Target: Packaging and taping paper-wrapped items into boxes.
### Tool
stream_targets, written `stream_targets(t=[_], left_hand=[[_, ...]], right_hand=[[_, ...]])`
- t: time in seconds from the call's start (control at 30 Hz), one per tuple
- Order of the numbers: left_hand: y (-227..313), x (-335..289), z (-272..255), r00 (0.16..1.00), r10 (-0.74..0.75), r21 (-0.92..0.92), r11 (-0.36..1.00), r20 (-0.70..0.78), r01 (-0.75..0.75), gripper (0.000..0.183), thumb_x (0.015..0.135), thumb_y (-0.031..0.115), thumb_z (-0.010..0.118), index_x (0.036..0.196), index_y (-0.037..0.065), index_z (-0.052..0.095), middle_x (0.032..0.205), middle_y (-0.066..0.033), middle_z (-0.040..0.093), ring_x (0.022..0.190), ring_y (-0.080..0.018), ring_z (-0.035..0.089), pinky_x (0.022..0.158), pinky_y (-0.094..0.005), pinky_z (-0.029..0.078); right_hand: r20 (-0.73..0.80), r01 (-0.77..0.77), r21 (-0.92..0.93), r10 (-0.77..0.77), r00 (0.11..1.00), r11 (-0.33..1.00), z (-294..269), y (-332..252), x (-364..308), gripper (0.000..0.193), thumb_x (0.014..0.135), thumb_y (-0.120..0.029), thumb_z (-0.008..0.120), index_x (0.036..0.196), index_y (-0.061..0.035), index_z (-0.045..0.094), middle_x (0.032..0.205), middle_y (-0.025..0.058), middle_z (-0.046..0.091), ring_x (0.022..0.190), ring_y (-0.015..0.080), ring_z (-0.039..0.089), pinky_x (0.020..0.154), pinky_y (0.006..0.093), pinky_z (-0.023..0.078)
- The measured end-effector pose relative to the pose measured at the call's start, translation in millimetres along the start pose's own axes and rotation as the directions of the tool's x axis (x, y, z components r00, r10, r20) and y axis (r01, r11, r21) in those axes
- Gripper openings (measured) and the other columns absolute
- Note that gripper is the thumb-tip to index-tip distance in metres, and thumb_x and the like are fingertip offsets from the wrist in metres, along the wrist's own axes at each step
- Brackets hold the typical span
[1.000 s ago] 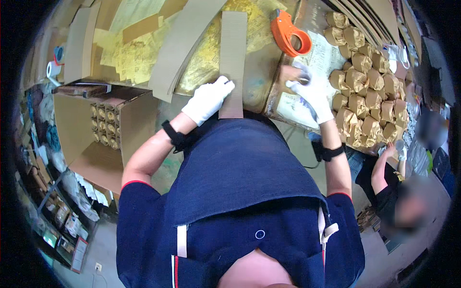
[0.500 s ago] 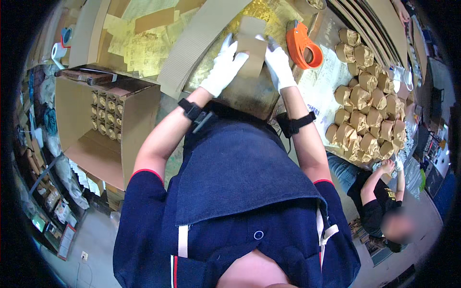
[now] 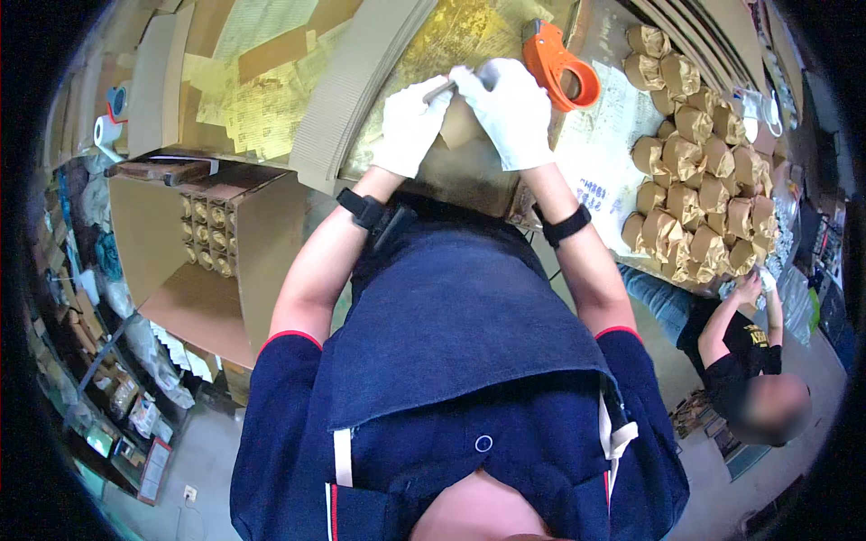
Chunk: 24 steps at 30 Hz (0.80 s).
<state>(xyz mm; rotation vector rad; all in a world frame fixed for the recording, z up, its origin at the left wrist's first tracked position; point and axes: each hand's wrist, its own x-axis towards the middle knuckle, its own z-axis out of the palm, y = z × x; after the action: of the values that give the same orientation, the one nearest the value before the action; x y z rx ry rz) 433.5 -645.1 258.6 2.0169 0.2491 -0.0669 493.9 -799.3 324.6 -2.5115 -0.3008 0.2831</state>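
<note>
Both of my hands, in white gloves, meet over the workbench [image 3: 451,176] around a small brown cardboard piece [image 3: 461,126]. My left hand [image 3: 411,128] is closed on its left side, where a narrow folded edge shows between the fingers. My right hand [image 3: 511,110] is bent over its upper right part, the fingertips pinching near the left hand's. Much of the piece is hidden by the gloves. Just right of my right hand lies an orange tape dispenser [image 3: 577,86].
Stacked corrugated sheets [image 3: 334,99] lie to the left. Further left, an open carton [image 3: 203,316] holds rows of paper-wrapped pieces. Many brown paper-wrapped bundles [image 3: 686,207] stand on the right, and a co-worker [image 3: 731,334] works beyond them.
My hands have come closer together over the cardboard piece, which was held flat and now shows a folded edge. The view has shifted slightly.
</note>
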Motion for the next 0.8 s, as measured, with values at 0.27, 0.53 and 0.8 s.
stream_targets(t=[0.27, 0.53, 0.8], left_hand=[[24.2, -14.1, 15.9, 0.974, 0.207, 0.440, 0.870, 0.087, -0.224, 0.086, 0.076, 0.041, 0.077, 0.148, 0.010, 0.042, 0.102, -0.0182, 0.070, 0.089, -0.0354, 0.069, 0.078, -0.0438, 0.056], [26.5, -25.2, 22.1, 0.923, 0.270, 0.280, 0.896, 0.274, -0.345, 0.076, 0.083, 0.043, 0.068, 0.147, 0.012, 0.043, 0.127, -0.0181, 0.056, 0.113, -0.0365, 0.057, 0.096, -0.0494, 0.048], [47.7, -29.2, 39.0, 0.937, 0.225, 0.482, 0.811, 0.268, -0.333, 0.080, 0.078, 0.043, 0.071, 0.146, 0.012, 0.043, 0.127, -0.0179, 0.055, 0.113, -0.0371, 0.057, 0.095, -0.0475, 0.049]], right_hand=[[0.269, 0.008, 0.010, -0.011, 0.963, 1.000, -5.4, 38.1, -17.7, 0.042, 0.098, -0.047, 0.054, 0.095, -0.0085, 0.070, 0.084, 0.0143, 0.066, 0.082, 0.0331, 0.065, 0.072, 0.0442, 0.051], [0.272, 0.398, -0.182, -0.343, 0.899, 0.899, -27.8, 80.8, -42.4, 0.036, 0.096, -0.016, 0.055, 0.131, -0.0219, 0.056, 0.086, 0.0084, 0.061, 0.075, 0.0260, 0.066, 0.060, 0.0400, 0.053], [-0.116, 0.013, -0.684, -0.126, 0.985, 0.730, -47.7, 88.9, 12.1, 0.067, 0.090, -0.068, 0.051, 0.077, -0.0064, 0.074, 0.064, 0.0145, 0.068, 0.064, 0.0322, 0.068, 0.063, 0.0412, 0.055]])
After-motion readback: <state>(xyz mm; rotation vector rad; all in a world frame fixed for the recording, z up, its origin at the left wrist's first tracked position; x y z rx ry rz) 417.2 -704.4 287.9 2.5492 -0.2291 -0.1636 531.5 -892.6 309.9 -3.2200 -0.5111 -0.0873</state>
